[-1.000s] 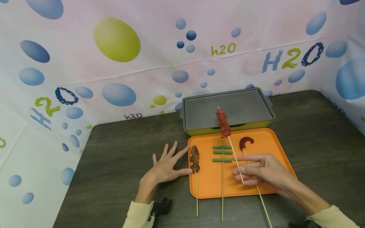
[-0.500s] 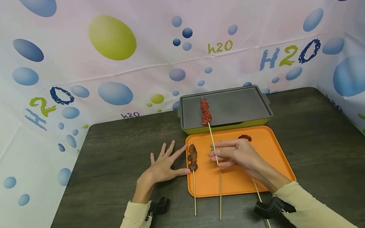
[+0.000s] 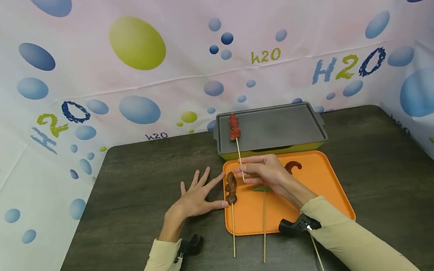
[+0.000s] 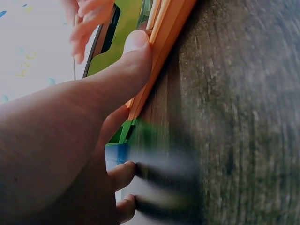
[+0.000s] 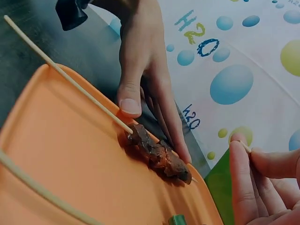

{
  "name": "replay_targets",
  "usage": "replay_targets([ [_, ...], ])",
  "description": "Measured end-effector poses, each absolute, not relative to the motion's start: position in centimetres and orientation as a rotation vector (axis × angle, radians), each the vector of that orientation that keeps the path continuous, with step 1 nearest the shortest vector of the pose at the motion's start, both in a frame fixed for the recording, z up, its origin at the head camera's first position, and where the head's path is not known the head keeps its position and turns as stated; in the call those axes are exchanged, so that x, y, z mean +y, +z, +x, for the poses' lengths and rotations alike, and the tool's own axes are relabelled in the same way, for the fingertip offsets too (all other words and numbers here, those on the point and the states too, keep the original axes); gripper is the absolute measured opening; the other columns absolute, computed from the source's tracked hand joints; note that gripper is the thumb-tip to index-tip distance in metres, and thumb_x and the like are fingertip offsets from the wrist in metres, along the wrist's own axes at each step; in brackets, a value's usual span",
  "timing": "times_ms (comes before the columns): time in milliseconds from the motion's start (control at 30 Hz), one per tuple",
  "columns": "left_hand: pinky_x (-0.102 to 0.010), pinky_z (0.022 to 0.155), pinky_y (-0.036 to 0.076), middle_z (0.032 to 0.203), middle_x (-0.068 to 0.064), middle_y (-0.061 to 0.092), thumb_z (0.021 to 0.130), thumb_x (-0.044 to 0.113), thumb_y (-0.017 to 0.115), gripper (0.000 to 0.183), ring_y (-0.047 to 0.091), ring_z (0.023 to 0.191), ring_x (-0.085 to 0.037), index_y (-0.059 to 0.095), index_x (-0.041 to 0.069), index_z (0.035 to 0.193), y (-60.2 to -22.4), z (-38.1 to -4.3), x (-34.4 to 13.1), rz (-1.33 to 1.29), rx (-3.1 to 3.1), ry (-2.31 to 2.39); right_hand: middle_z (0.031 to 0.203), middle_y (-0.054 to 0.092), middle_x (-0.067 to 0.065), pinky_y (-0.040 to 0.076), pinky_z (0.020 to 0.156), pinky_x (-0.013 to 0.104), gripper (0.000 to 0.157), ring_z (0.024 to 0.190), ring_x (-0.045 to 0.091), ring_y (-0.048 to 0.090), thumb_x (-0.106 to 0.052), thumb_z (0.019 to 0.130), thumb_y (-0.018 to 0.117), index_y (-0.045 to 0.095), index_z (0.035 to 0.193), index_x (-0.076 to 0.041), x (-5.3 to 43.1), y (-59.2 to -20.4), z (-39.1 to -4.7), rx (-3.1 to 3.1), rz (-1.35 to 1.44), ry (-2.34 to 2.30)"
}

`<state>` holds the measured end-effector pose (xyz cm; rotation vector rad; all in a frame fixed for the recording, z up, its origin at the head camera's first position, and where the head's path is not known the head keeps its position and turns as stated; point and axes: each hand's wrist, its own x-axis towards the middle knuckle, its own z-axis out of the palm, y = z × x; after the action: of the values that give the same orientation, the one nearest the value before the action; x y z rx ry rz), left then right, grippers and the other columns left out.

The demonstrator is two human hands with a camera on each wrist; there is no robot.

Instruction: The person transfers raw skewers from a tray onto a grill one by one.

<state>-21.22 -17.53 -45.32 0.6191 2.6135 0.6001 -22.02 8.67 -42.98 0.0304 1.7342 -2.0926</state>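
My right hand (image 3: 265,172) pinches the stick of a red meat skewer (image 3: 234,128) between thumb and fingers. The meat is over the left side of the grey griddle pan (image 3: 278,127); whether it touches the pan I cannot tell. With fingers spread, my left hand (image 3: 195,201) rests at the left edge of the orange tray (image 3: 326,199), thumb and forefinger against the rim. Just beside it on the tray lies a brown meat skewer (image 5: 159,154). A skewer with green pieces (image 3: 263,188) is partly covered by my right hand.
On the tray's right lies a skewer with a curled dark-red piece (image 3: 294,165), its stick partly under the right forearm. Several stick ends reach past the tray's front edge onto the dark wooden table (image 3: 133,189). A patterned sheet (image 3: 179,43) hangs behind and at the sides.
My right hand has carried the red meat skewer left and away from me, from above the tray to over the pan's left side. The left hand has stayed in place.
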Motion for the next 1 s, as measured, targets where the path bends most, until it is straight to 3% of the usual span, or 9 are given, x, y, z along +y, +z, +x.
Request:
replay_targets([
  [467, -0.079, 0.11, -0.005, 0.172, -0.013, 0.001, 0.095, 0.059, 0.065, 0.084, -0.007, 0.155, -0.042, 0.025, 0.035, 0.165, -45.3, -21.3, -17.4, 0.608, 2.629, 0.572, 0.104, 0.077, 0.015, 0.06, 0.076, 0.03, 0.044, 0.088, 0.018, 0.077, -0.003, 0.101, 0.065, 0.056, 0.142, 0.009, 8.0, -43.0, -23.9, 1.706, 0.067, -2.167],
  [1000, -0.079, 0.111, -0.005, 0.172, -0.013, 0.0, 0.095, 0.059, 0.066, 0.085, -0.007, 0.156, -0.042, 0.025, 0.034, 0.165, -45.4, -21.2, -17.3, 0.603, 2.626, 0.572, 0.11, 0.075, 0.019, 0.06, 0.08, 0.033, 0.044, 0.091, 0.019, 0.077, -0.003, 0.102, 0.064, 0.054, 0.143, 0.011, 8.5, -42.8, -24.0, 1.692, 0.059, -2.165],
])
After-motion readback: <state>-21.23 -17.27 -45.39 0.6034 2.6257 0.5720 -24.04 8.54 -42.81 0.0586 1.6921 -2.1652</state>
